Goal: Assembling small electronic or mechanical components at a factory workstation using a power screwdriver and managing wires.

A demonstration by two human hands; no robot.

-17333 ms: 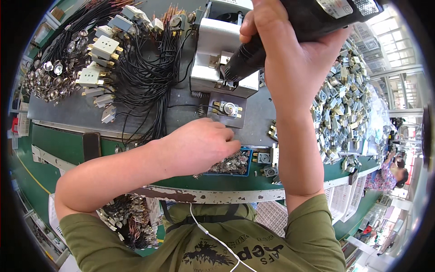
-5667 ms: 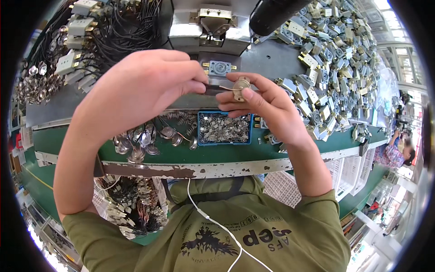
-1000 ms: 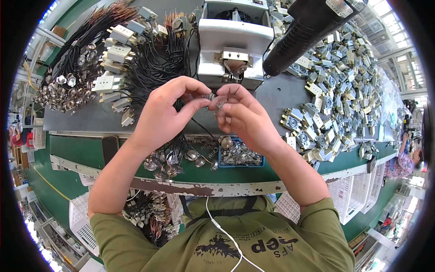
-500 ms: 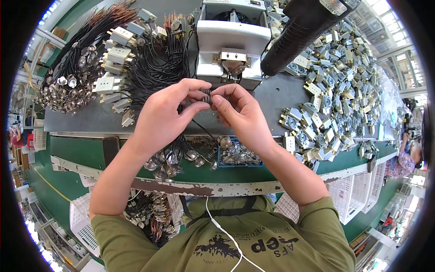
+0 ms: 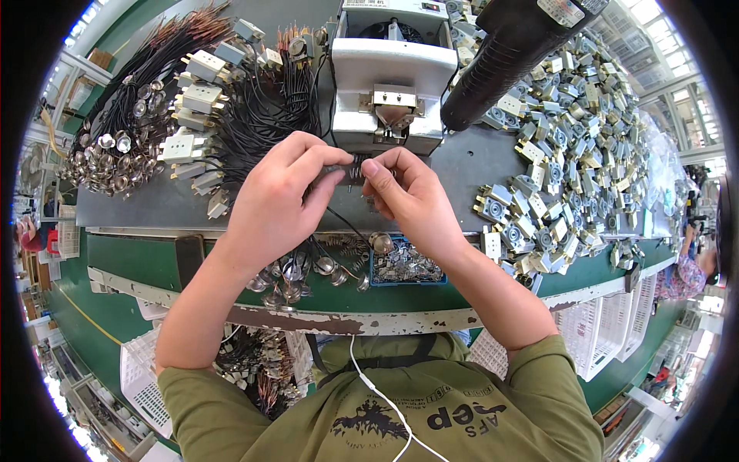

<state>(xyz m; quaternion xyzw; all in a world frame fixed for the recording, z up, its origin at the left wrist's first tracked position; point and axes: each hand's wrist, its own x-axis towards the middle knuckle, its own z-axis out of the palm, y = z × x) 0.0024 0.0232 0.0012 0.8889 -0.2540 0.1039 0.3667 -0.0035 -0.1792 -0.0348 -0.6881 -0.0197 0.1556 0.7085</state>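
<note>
Just in front of the machine, a small coil spring [image 5: 356, 169] stands at the fingertips of my right hand [image 5: 408, 192], pinched between thumb and fingers. My left hand [image 5: 281, 189] is beside it, thumb and forefinger parted and turned toward the spring; its lower fingers are partly hidden. Below my hands, a black wire leads to a round metal cup [image 5: 381, 242]. More loose springs [image 5: 350, 245] lie left of a blue tray [image 5: 374, 269] of small metal parts.
A silver machine [image 5: 395, 65] stands ahead, beside a black ribbed tube [image 5: 493, 73]. Black wires [image 5: 277, 108] with white and grey sockets [image 5: 202, 98] are heaped at left, near more metal cups [image 5: 115, 146]. Grey and cream switch parts [image 5: 558, 154] pile up at right.
My left thumb and forefinger have parted and drawn slightly left from the spring. More of the spring shows now at my right fingertips, and the right hand has barely moved.
</note>
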